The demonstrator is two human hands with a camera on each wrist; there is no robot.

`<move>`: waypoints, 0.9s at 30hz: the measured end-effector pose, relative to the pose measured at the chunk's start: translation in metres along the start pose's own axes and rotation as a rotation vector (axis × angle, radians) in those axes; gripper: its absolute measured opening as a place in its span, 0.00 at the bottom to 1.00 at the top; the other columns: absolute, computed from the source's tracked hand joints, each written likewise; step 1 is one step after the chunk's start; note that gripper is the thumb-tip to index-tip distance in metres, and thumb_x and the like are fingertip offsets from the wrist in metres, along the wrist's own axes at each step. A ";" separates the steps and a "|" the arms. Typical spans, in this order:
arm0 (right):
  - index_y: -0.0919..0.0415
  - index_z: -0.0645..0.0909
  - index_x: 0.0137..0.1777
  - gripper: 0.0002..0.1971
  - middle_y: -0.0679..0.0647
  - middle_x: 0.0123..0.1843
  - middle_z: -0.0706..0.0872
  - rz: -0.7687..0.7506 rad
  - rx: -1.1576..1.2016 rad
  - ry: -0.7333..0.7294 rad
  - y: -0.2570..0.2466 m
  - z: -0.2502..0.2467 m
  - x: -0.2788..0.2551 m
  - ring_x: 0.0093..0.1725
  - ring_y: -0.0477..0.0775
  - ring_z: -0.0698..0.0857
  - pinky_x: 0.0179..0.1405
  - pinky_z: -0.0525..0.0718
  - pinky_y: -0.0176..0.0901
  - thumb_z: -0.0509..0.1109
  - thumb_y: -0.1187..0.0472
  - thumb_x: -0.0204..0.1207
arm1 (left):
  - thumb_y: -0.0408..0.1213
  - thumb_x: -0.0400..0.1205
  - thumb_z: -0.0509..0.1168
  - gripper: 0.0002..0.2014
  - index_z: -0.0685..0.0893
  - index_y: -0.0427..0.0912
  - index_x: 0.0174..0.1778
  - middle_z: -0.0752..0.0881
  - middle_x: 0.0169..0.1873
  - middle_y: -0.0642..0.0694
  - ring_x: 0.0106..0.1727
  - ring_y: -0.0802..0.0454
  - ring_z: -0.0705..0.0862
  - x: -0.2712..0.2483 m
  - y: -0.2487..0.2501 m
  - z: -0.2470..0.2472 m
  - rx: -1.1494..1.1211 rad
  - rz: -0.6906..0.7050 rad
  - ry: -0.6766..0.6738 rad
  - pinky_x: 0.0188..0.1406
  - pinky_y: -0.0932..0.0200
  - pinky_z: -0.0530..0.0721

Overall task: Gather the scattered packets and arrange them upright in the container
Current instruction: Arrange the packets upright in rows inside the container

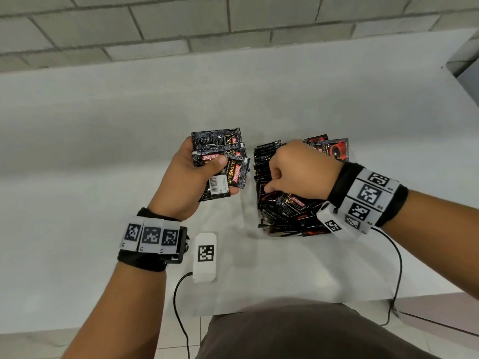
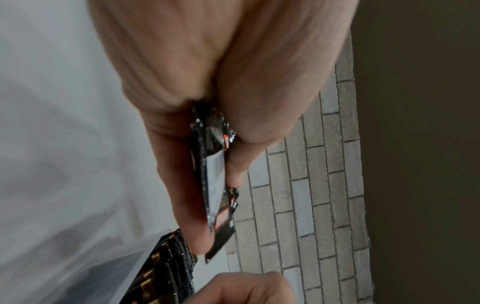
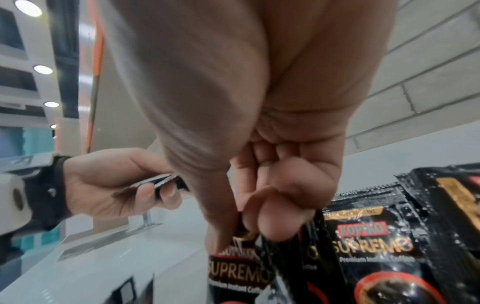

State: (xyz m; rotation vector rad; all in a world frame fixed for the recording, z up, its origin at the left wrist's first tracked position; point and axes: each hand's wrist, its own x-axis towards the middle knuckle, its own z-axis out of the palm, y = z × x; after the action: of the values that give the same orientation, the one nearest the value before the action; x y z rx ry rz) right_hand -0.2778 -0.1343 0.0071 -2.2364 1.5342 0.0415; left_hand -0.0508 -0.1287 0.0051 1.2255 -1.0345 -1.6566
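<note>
Black Kopiko packets (image 1: 220, 156) fanned, lifted; others upright, packed in clear container (image 1: 261, 230).

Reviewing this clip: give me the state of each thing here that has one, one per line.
left hand: raised above the table, gripping a fanned stack of packets.
stack of packets: held, unsorted, not yet in the container.
right hand: fingers curled, pinching a packet in the container.
pinched packet: upright, its top edge between thumb and fingers.
container: clear, crowded with coffee packets, mostly on edge.
</note>
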 end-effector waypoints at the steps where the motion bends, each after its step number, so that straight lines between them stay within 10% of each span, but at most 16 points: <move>1: 0.59 0.89 0.34 0.16 0.51 0.30 0.88 0.008 0.034 0.024 0.001 -0.002 -0.001 0.29 0.44 0.81 0.35 0.78 0.39 0.79 0.48 0.75 | 0.26 0.85 0.69 0.21 0.75 0.38 0.73 0.89 0.63 0.35 0.51 0.33 0.93 0.000 -0.001 -0.001 -0.001 -0.001 0.000 0.37 0.38 0.92; 14: 0.56 0.84 0.44 0.18 0.52 0.34 0.88 0.090 0.360 0.243 -0.007 -0.021 -0.014 0.33 0.51 0.86 0.36 0.82 0.43 0.68 0.41 0.83 | 0.26 0.86 0.68 0.19 0.75 0.38 0.72 0.88 0.63 0.36 0.53 0.34 0.93 0.000 -0.001 0.015 -0.023 -0.006 -0.051 0.40 0.37 0.92; 23: 0.54 0.87 0.43 0.04 0.45 0.37 0.90 0.117 0.444 0.339 -0.002 -0.014 -0.023 0.37 0.43 0.87 0.45 0.86 0.43 0.79 0.57 0.76 | 0.25 0.88 0.64 0.17 0.76 0.40 0.72 0.90 0.60 0.41 0.54 0.36 0.93 -0.003 -0.006 0.021 -0.106 -0.052 -0.052 0.40 0.39 0.93; 27: 0.52 0.87 0.43 0.11 0.49 0.36 0.91 0.149 0.636 0.314 -0.007 -0.015 -0.029 0.34 0.43 0.88 0.40 0.90 0.42 0.81 0.46 0.72 | 0.26 0.88 0.64 0.17 0.76 0.40 0.72 0.90 0.62 0.39 0.55 0.35 0.93 -0.005 -0.006 0.026 -0.114 -0.042 -0.056 0.40 0.39 0.93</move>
State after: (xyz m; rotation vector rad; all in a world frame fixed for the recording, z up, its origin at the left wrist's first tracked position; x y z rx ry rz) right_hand -0.2857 -0.1119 0.0307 -1.6702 1.5764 -0.6847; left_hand -0.0761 -0.1180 0.0058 1.1395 -0.9401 -1.7664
